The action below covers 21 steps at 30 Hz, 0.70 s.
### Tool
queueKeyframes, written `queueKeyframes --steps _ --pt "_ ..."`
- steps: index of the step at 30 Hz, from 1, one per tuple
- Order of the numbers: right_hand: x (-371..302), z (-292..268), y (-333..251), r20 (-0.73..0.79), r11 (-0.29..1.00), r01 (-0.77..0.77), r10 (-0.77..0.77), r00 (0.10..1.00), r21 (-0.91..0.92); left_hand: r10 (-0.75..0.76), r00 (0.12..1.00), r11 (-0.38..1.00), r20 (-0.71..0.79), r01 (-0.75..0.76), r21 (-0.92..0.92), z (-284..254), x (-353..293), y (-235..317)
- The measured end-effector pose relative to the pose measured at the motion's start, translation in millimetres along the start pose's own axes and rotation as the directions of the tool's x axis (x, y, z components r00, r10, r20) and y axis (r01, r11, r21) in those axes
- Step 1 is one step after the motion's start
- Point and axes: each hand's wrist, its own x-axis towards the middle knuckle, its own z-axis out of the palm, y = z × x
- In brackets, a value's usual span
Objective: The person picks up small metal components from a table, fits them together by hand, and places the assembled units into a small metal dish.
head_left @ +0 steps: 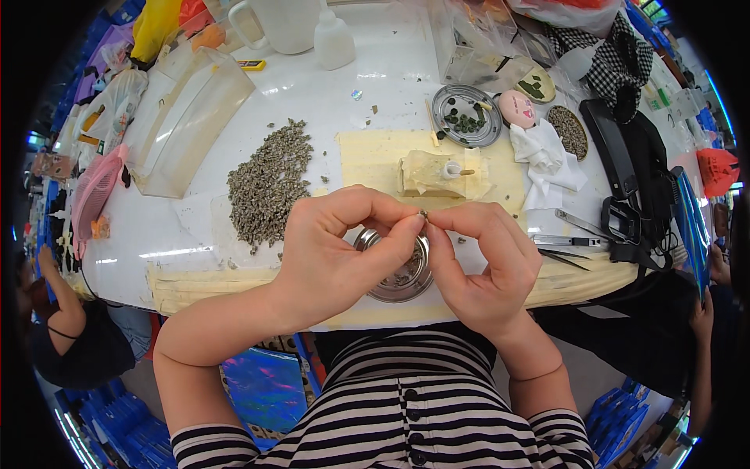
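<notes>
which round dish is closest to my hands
The steel dish that your left hand partly hides; every other round dish sits farther up and right.

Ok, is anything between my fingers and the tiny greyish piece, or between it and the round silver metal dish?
Nothing visible separates your left hand or right hand from the tiny greyish piece; only your own fingers overlap the metal dish in view.

The head camera looked down from close above the desk (312, 102), the wearer's torso (469, 414) at six o'clock
</notes>
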Motion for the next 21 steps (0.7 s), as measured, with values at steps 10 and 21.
queueKeyframes --steps 10,21 --pt "-1.3 1.1 -0.4 -0.014 0.995 0.072 -0.073 0.997 -0.076 0.254 0.967 0.941 0.014 -0.250 0.230 -3.4 4.9 -2.7" --pt "-2.5 -0.5 -2.6 0.018 0.998 0.043 -0.042 0.999 -0.052 0.262 0.964 0.909 0.045 -0.262 0.324 -4.8 1.8 2.8"
